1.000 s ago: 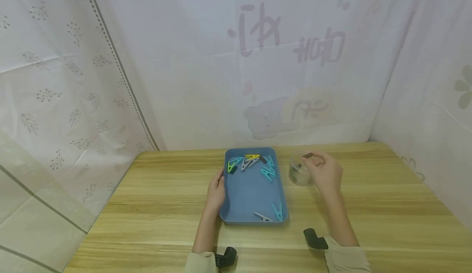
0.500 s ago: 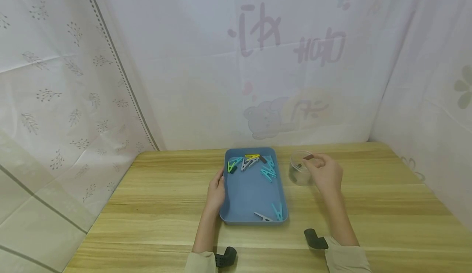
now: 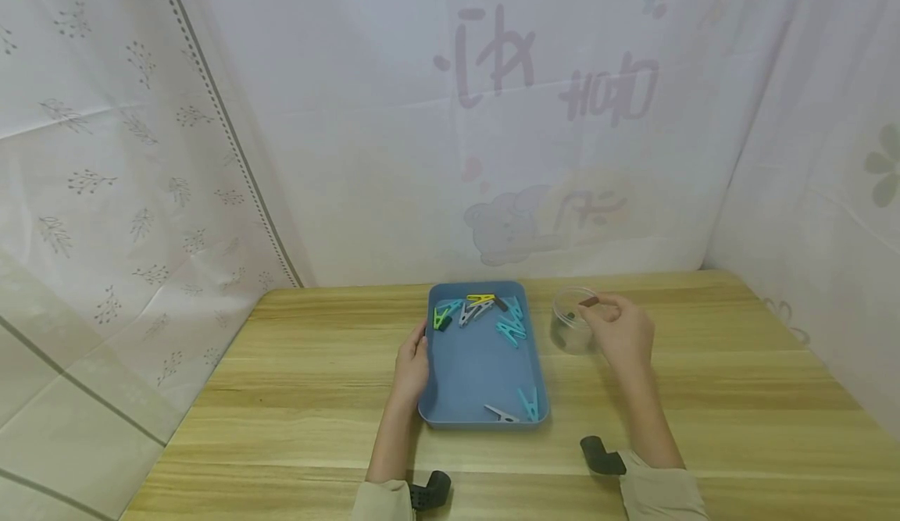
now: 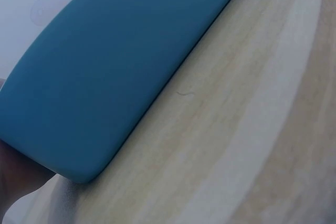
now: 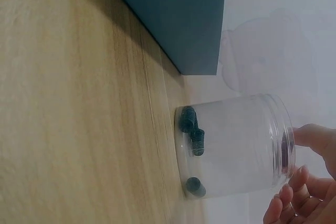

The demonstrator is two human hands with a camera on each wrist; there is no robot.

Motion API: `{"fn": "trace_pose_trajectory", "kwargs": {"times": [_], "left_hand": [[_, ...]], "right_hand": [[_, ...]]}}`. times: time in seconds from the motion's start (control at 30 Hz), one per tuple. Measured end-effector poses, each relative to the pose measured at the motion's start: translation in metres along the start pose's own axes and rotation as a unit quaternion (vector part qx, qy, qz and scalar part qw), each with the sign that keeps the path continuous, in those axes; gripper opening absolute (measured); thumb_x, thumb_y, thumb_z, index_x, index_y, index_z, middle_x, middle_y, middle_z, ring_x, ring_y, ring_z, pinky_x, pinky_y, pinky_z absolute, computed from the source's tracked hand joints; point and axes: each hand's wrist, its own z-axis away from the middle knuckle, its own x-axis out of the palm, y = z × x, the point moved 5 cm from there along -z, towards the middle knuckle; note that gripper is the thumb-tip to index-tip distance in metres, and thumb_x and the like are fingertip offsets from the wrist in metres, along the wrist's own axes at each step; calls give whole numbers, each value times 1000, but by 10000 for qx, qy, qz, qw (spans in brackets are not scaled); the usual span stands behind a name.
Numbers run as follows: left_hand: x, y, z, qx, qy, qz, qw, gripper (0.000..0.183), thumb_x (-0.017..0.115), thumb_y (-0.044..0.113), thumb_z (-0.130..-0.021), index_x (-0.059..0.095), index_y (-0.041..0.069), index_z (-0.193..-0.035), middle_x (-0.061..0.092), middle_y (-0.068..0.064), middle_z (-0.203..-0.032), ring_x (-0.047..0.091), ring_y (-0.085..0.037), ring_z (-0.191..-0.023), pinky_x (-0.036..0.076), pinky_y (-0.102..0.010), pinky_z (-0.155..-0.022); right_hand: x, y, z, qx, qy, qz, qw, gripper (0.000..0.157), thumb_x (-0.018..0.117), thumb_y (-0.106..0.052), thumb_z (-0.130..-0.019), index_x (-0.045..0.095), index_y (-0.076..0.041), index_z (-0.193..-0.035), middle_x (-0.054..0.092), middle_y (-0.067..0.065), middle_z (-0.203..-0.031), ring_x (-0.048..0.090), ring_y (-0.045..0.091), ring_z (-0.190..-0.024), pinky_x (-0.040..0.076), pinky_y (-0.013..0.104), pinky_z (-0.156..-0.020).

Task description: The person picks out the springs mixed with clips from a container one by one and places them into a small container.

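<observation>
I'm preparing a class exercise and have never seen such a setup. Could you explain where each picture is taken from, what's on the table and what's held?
There is no machine here: a person works bare-handed. One camera, worn on the head, looks forward and down at the wooden table. Another, on the left wrist, shows the outer wall of a blue tray close up. The third, on the right wrist, shows a clear jar turned sideways, though it really stands upright.

The tray contains turquoise, yellow, green and grey clothes pegs, plus small dark pieces. The jar, beside it, has dark green pieces at its bottom.

The left hand holds the tray's left side. The right hand pinches a small brown piece at the jar's mouth.
</observation>
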Motion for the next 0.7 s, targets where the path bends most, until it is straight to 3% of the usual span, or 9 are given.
{"fn": "trace_pose_trajectory", "kwargs": {"times": [0.13, 0.27, 0.37, 0.7], "left_hand": [[0, -1, 0, -17, 19, 3, 10000, 46, 34, 3, -114, 38, -8, -158, 35, -28, -166, 25, -45, -158, 23, -60, -129], [0, -1, -1, -50, 25, 16, 10000, 46, 34, 3, -114, 38, -8, -158, 35, -27, -167, 24, -45, -158, 22, -60, -129], [0, -1, -1, -49, 27, 19, 10000, 46, 34, 3, -114, 38, -8, -158, 35, -27, -167, 24, -45, -158, 22, -60, -129], [-1, -1, 0, -32, 24, 30, 10000, 46, 35, 3, -114, 39, -8, -158, 35, -28, -166, 24, -45, -158, 22, -60, -129]], "right_hand": [[1, 2, -1, 24, -10, -34, 10000, 50, 75, -28, -98, 66, 6, -134, 71, 24, -85, 36, 7, -44, 34, 18, -39], [2, 4, -3, 89, -42, 1, 10000, 51, 75, -28, -97, 66, 6, -134, 51, 0, -58, 32, 5, -43, 30, 18, -38], [2, 6, -4, 103, -78, 17, 9999, 52, 75, -28, -97, 66, 7, -134, 44, -6, -54, 31, 6, -43, 28, 18, -38], [2, 5, -3, 47, -192, 38, 9998, 52, 76, -26, -97, 65, 8, -135, 37, -7, -51, 30, 7, -43, 27, 19, -39]]}}
